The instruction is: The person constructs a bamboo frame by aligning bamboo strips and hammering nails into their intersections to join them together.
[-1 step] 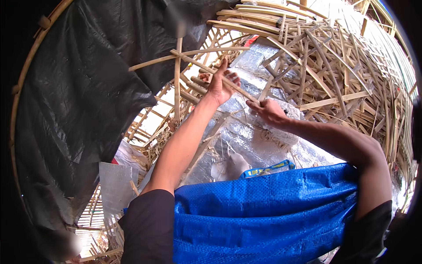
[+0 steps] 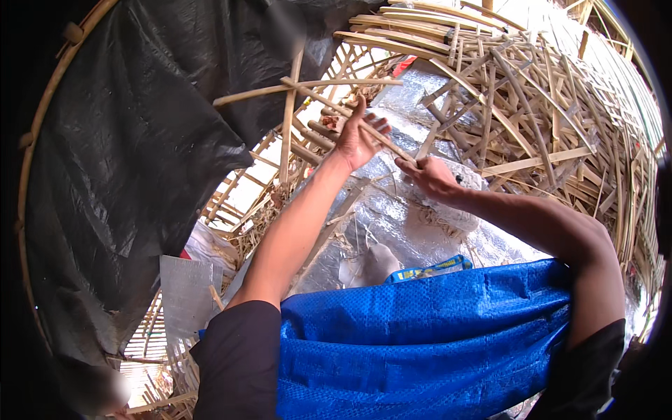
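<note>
A slim bamboo strip (image 2: 397,148) slants from the upper left down to my right hand (image 2: 435,178), whose fingers are closed round its lower end. Further along, the strip lies across the palm of my left hand (image 2: 358,144). That hand is open, its thumb raised and its fingers stretched out. Beyond it, the strip's far end meets another bamboo strip (image 2: 245,96) and an upright bamboo piece (image 2: 289,129). Just beneath my right hand sits a pale, rough block (image 2: 458,215) on silvery sheeting.
A large heap of split bamboo (image 2: 539,119) fills the right side. Black plastic sheeting (image 2: 126,154) hangs at left. Blue woven sheeting (image 2: 420,336) covers my lap. Several bamboo poles (image 2: 308,152) lie beyond my left hand. A grey flat panel (image 2: 187,294) stands at lower left.
The whole view has shifted slightly, and the upright bamboo piece leans a little more to the right at its top. My hands keep nearly the same pose on the strip.
</note>
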A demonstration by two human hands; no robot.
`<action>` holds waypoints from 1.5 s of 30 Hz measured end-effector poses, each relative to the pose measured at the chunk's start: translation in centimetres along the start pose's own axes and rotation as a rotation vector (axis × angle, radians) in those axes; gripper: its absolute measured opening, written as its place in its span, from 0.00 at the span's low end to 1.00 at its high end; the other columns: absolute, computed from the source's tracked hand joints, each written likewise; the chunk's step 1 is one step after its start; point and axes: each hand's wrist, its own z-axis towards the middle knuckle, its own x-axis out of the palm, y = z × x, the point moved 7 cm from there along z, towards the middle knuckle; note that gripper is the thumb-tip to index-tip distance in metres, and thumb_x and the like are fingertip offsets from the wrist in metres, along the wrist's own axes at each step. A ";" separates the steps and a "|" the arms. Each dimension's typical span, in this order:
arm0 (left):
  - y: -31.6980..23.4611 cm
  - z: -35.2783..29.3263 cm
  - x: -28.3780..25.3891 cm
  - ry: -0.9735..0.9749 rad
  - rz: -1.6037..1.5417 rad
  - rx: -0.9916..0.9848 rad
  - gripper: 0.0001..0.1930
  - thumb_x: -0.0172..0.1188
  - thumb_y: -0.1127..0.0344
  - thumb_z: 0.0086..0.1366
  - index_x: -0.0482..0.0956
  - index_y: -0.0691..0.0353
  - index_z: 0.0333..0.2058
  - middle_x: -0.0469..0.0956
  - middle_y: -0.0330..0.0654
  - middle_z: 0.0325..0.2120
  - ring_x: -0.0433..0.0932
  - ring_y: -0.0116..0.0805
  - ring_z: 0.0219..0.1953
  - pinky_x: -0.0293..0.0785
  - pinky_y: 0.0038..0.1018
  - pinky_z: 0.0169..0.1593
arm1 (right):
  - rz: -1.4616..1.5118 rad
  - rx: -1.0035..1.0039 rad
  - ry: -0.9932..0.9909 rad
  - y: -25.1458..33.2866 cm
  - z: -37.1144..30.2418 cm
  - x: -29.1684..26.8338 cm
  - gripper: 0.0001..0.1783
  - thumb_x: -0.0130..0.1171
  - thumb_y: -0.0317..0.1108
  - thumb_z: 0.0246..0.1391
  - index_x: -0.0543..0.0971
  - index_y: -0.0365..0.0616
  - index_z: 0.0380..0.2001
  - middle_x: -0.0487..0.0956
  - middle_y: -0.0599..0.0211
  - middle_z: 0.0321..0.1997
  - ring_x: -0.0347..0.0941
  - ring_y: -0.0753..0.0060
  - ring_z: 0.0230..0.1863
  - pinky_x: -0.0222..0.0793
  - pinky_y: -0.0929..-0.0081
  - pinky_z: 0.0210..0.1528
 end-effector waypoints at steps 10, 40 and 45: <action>5.0 1.8 -6.5 -0.440 -0.211 -0.097 0.22 0.49 0.45 0.67 0.59 0.52 0.20 0.54 0.32 0.08 0.57 0.31 0.10 0.60 0.32 0.19 | 0.018 -0.013 0.071 1.0 -0.2 5.5 0.36 0.43 0.62 0.63 0.75 0.32 0.30 0.78 0.48 0.26 0.75 0.52 0.26 0.70 0.55 0.31; -13.9 -40.4 -27.0 -1.606 0.192 0.638 0.23 0.61 0.52 0.58 0.58 0.53 0.15 0.56 0.33 0.10 0.56 0.26 0.09 0.50 0.24 0.11 | -0.509 -0.748 0.818 6.3 -8.4 10.2 0.23 0.55 0.50 0.59 0.75 0.37 0.38 0.80 0.45 0.26 0.79 0.42 0.33 0.73 0.51 0.39; -14.3 -30.0 -21.9 -1.201 0.258 0.575 0.27 0.58 0.47 0.62 0.52 0.48 0.15 0.50 0.28 0.09 0.51 0.23 0.08 0.44 0.24 0.12 | -0.392 -0.654 0.856 7.0 -7.0 12.7 0.33 0.56 0.57 0.58 0.70 0.33 0.46 0.81 0.44 0.35 0.79 0.45 0.41 0.73 0.55 0.47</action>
